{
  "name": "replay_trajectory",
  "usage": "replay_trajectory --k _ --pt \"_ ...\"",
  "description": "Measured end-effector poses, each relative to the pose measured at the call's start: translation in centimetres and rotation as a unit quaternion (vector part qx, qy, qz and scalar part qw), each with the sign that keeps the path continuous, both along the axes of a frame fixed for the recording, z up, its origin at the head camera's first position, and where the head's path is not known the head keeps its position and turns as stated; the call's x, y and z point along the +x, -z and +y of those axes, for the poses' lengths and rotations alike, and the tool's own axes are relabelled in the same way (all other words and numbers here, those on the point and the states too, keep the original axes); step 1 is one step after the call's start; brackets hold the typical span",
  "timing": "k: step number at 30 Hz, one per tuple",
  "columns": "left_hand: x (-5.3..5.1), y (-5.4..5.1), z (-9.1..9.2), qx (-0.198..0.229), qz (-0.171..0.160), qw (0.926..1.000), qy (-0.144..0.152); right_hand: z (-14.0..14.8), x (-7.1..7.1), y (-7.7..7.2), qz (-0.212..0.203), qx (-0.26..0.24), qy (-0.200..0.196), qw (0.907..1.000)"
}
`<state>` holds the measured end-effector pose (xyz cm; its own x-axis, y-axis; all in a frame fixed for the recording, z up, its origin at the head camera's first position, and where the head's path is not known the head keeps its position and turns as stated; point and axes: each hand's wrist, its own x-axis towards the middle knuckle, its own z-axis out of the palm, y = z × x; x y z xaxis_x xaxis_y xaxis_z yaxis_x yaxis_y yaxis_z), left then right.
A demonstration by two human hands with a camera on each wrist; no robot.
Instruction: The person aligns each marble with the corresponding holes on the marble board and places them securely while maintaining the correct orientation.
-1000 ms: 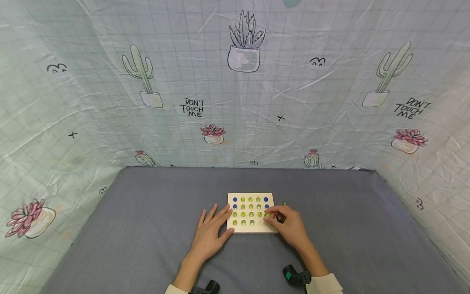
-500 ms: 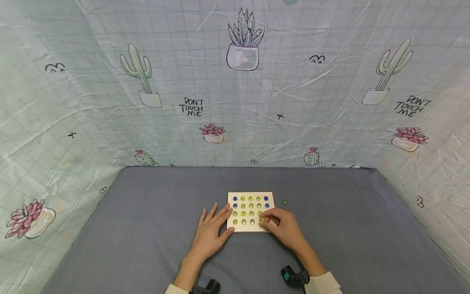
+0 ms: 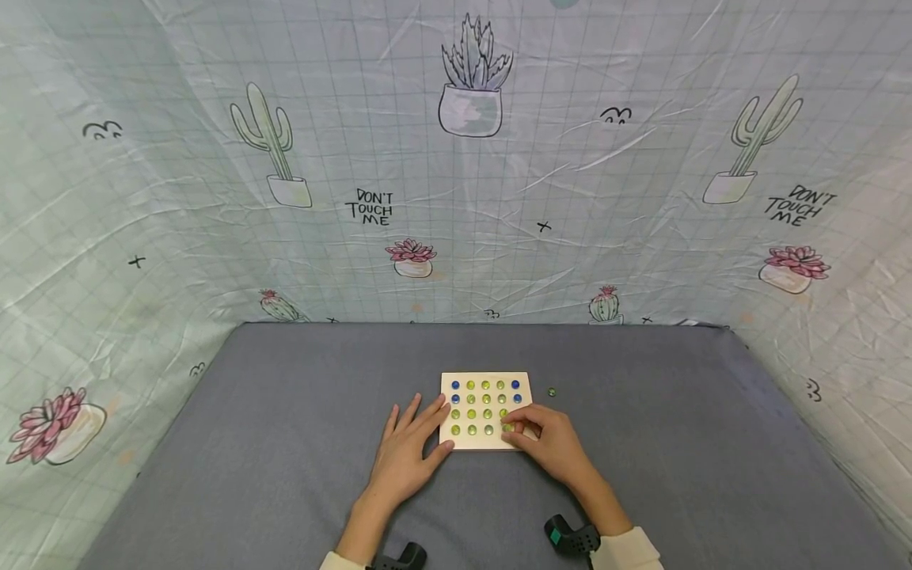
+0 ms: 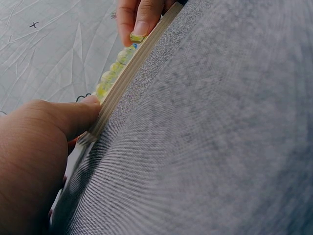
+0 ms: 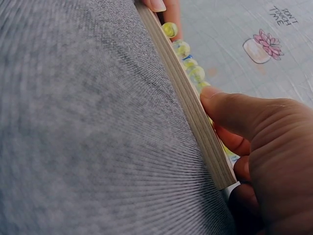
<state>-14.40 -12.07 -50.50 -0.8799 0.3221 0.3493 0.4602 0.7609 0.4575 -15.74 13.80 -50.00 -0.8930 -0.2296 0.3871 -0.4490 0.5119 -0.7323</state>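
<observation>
In the head view, a pale wooden board (image 3: pixel 473 443) lies on the grey cloth, set with rows of glass marbles, mostly yellow-green with blue ones at the far corners. My left hand (image 3: pixel 408 457) rests at the board's left side, fingers spread and touching its edge. Over the front row, toward the right, my right hand (image 3: pixel 557 445) pinches a yellow-green marble (image 4: pixel 136 37) between thumb and fingers. That marble is at or just above the board; whether it sits in a hollow I cannot tell. The right hand hides the board's front right corner.
One loose green marble (image 3: pixel 552 392) lies on the grey cloth (image 3: pixel 641 396) just beyond the board's right side. A patterned curtain (image 3: pixel 499 198) with printed cacti rises behind the table. Both wrists wear black devices (image 3: pixel 572 535).
My right hand has moved slightly left, from the board's right edge to the front row, and uncovered the loose marble. Over the last half second it has barely moved. The left hand stays put.
</observation>
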Motion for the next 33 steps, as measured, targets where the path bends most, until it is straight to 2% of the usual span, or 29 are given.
replay_trajectory --k 6,33 --pt "-0.02 -0.09 -0.03 0.001 -0.004 1.0000 0.000 0.06 -0.01 -0.21 -0.023 0.006 0.000 0.9997" --pt "0.10 -0.01 0.05 0.001 -0.005 1.0000 0.000 0.11 0.10 -0.21 -0.033 0.000 -0.006 0.9994"
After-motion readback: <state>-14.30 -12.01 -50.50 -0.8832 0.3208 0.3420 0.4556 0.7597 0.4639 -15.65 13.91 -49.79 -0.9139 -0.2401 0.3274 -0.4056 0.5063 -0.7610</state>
